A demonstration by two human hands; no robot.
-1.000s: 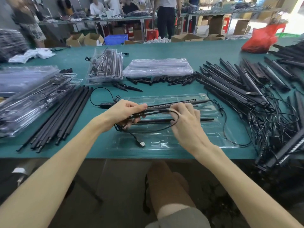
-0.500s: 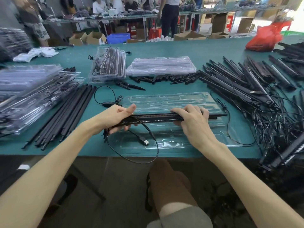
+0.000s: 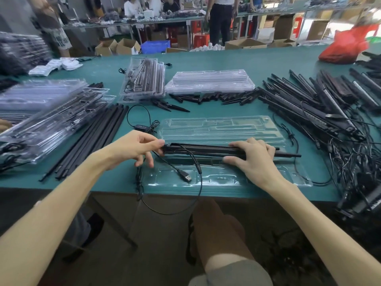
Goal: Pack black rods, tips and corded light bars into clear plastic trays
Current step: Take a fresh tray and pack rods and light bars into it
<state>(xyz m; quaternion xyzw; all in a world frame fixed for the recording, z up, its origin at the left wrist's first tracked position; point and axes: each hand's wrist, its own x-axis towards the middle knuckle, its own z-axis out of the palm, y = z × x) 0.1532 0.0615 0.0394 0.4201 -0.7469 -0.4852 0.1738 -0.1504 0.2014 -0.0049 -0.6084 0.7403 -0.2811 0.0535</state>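
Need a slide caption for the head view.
Left hand pinches and right hand grips a black corded light bar over a clear plastic tray.

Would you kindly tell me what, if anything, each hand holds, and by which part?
Both hold the long black corded light bar: the left hand pinches its cord end, the right hand grips it near the other end.

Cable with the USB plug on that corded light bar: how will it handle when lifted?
Likely floppy: the cable droops in a slack loop past the table edge. The USB plug would probably swing and could snag the clear tray. The light bar itself looks stiff, straight between the left hand and right hand.
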